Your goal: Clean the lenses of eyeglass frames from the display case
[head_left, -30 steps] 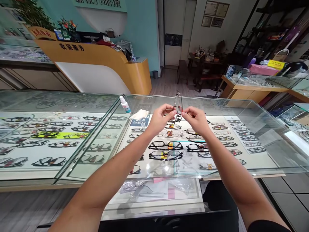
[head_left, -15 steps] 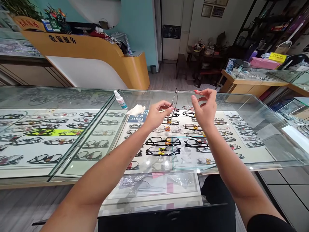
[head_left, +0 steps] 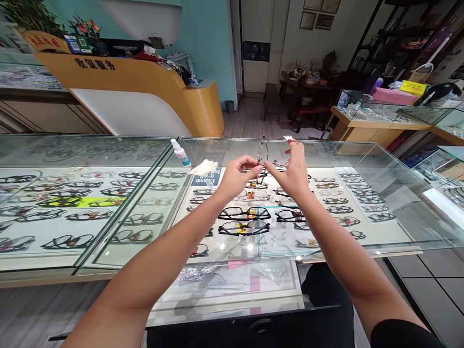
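Just above the glass counter, a pair of thin-framed eyeglasses (head_left: 266, 147) is held upright and seen nearly edge-on. My left hand (head_left: 239, 175) pinches its lower part between thumb and fingers. My right hand (head_left: 294, 173) is close on the other side, its thumb tip at the lower edge of the eyeglasses. Its raised fingers carry a small red-and-white item (head_left: 289, 138), too small to make out. Under the glass, below both hands, lie rows of eyeglasses, among them a black-framed pair (head_left: 244, 227).
A white spray bottle (head_left: 181, 153) and a crumpled pale cloth (head_left: 204, 167) are on the counter glass left of my hands. The display case (head_left: 224, 261) has glass edges along its front. Beyond it stands a curved yellow-and-white desk (head_left: 203, 108).
My right hand has come left and its thumb now meets the eyeglasses. White now shows beside the red at its fingertips. My left hand keeps its pinch.
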Tool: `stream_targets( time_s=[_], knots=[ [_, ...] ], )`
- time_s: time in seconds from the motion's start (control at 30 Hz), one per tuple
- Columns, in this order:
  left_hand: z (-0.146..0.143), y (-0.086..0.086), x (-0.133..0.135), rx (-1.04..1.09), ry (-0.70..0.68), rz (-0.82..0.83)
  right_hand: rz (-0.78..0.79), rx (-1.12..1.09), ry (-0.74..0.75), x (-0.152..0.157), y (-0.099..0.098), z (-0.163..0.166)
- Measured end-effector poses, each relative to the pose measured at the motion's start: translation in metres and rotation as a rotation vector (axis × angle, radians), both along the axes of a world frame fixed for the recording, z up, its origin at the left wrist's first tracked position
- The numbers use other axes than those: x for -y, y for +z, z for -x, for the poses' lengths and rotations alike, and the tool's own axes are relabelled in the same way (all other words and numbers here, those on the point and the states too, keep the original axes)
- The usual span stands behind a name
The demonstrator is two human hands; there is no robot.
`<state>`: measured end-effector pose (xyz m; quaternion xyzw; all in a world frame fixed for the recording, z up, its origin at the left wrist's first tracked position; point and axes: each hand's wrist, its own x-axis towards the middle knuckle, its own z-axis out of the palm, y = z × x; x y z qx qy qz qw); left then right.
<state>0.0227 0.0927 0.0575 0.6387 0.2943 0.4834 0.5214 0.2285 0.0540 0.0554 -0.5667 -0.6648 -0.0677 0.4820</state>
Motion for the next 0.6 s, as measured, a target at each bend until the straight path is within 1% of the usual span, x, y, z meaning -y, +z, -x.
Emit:
stream_targets(
  time_s=[0.1,0.2,0.37,0.47,0.6],
  knots=[
    [0.0002,0.0005,0.0002,0.022,0.024,0.003,0.037,-0.019,-0.005,0.0012,0.0002,-0.0012],
    [0.0004,0.0001,-0.0006,0.031,0.053,-0.001,0.066,-0.056,0.022,0.0021,0.0015,-0.0017],
    [-0.0001,-0.0004,-0.0015,0.029,0.065,0.011,0.048,-0.01,0.042,0.0018,0.0061,-0.0021],
    [0.0001,0.001,-0.0009,0.04,0.076,0.005,0.078,0.005,0.036,0.0011,0.0071,-0.0027],
    [0.0011,0.0036,-0.0013,0.091,0.115,0.0,0.143,-0.017,-0.005,-0.001,0.0029,-0.0038]
  ],
)
